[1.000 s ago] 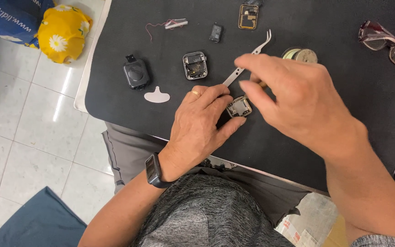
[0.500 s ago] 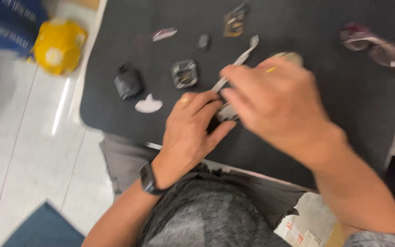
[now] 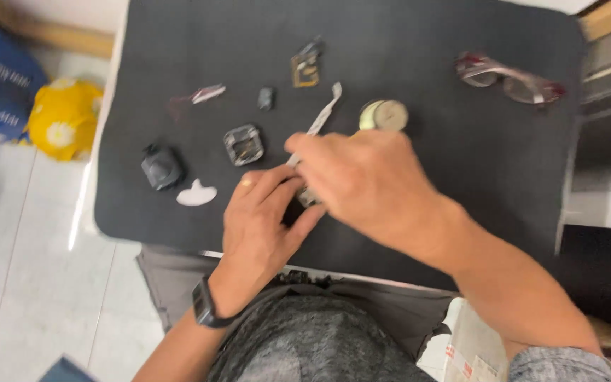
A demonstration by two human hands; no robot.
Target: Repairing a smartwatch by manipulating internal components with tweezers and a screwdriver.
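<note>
Our left hand (image 3: 263,226) pins a small square part (image 3: 307,196) on the dark table (image 3: 461,127) while our right hand (image 3: 362,184) pinches tweezers (image 3: 319,122) onto it, best kept steady, with loose parts (image 3: 243,144) nearby.

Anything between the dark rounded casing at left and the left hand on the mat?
Head view: a small white flat piece lies between the dark rounded casing and left hand.

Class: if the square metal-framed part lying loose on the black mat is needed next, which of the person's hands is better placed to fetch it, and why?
Probably the left hand: it lies nearer the square part, and its fingers only steady the small piece. The right hand is busy gripping the tweezers.
</note>
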